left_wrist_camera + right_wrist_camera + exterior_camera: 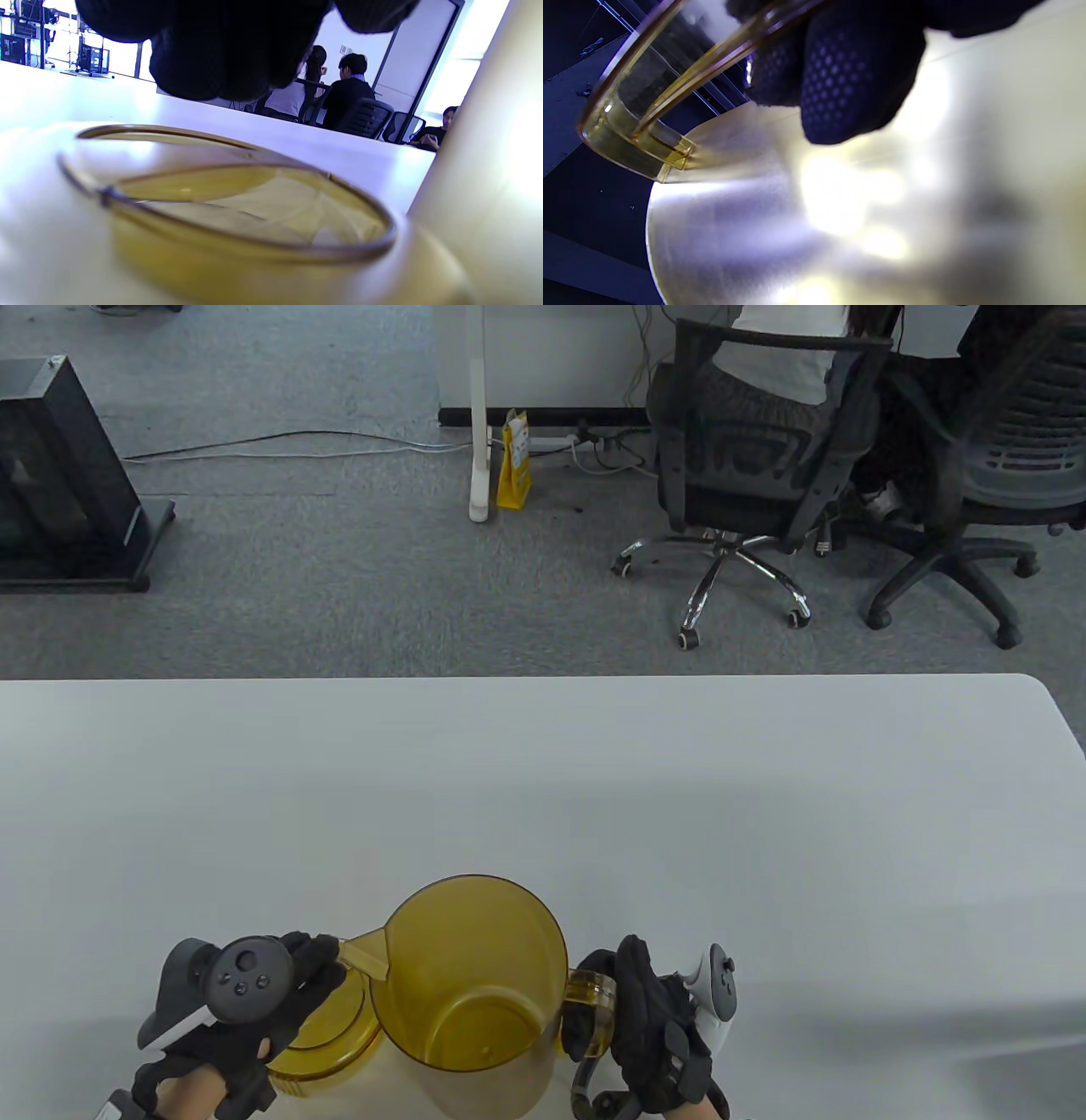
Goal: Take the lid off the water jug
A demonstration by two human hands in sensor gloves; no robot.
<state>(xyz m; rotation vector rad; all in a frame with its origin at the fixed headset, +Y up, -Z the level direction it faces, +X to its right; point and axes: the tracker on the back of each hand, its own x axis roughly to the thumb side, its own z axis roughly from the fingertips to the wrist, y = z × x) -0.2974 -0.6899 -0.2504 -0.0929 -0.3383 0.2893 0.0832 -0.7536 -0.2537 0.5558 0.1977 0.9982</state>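
An amber see-through water jug [471, 984] stands open-topped at the table's front edge. Its lid [327, 1039] lies flat on the table just left of the jug. My left hand [318, 963] hovers over the lid. In the left wrist view its fingers [220, 63] hang loosely curled above the lid [237, 212] with a gap between them. The jug's wall [488, 169] rises at the right. My right hand [594, 1010] grips the jug's handle [591, 994]. In the right wrist view a finger [857, 76] curls round the handle [628, 127].
The white table [594, 797] stretches far and to both sides of the jug. Beyond its far edge lie grey carpet, office chairs [747, 475] with a seated person, and a black unit [59, 475] at the left.
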